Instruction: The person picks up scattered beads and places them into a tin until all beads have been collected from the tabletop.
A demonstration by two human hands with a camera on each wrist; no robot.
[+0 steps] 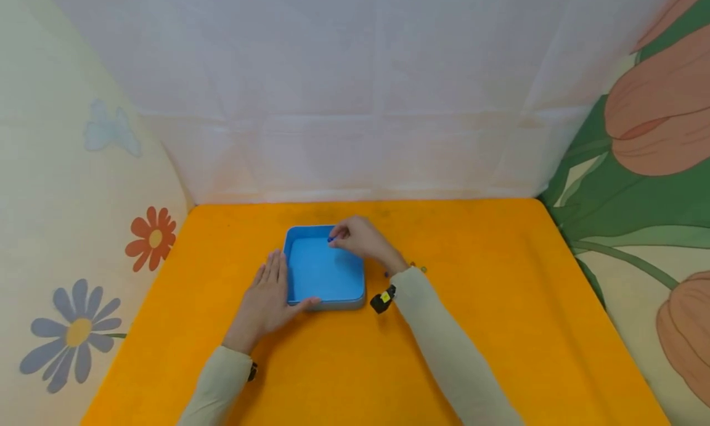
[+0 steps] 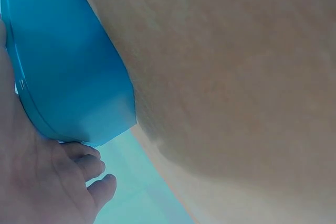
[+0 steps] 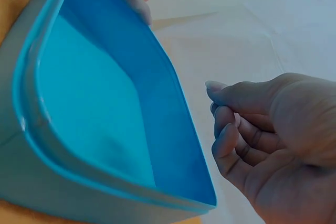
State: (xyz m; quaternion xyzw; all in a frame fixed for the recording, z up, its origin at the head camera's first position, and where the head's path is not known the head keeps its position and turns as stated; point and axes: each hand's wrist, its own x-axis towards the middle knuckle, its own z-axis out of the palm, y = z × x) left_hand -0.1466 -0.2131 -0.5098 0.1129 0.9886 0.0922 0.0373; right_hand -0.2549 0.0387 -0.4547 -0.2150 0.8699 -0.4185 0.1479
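A square blue box (image 1: pixel 327 272), open at the top, sits on the orange table with its inner floor in view. My left hand (image 1: pixel 268 299) rests along its left side, fingers straight and thumb at the front rim. In the left wrist view that hand (image 2: pixel 39 177) lies against the box wall (image 2: pixel 73 61). Over the back right part of the box, my right hand (image 1: pixel 363 238) pinches a small dark-blue bead-like piece (image 1: pixel 331 238) between thumb and fingertips. The right wrist view shows the right hand (image 3: pixel 273 135) beside the box rim (image 3: pixel 191 124), the pinched piece mostly hidden.
Several small round pieces (image 1: pixel 424 269) lie on the orange table (image 1: pixel 488 327) right of the box, partly behind my right wrist. A white cloth backdrop (image 1: pixel 344 105) stands along the far table edge. Flower-printed cloths (image 1: pixel 638 204) hang at both sides.
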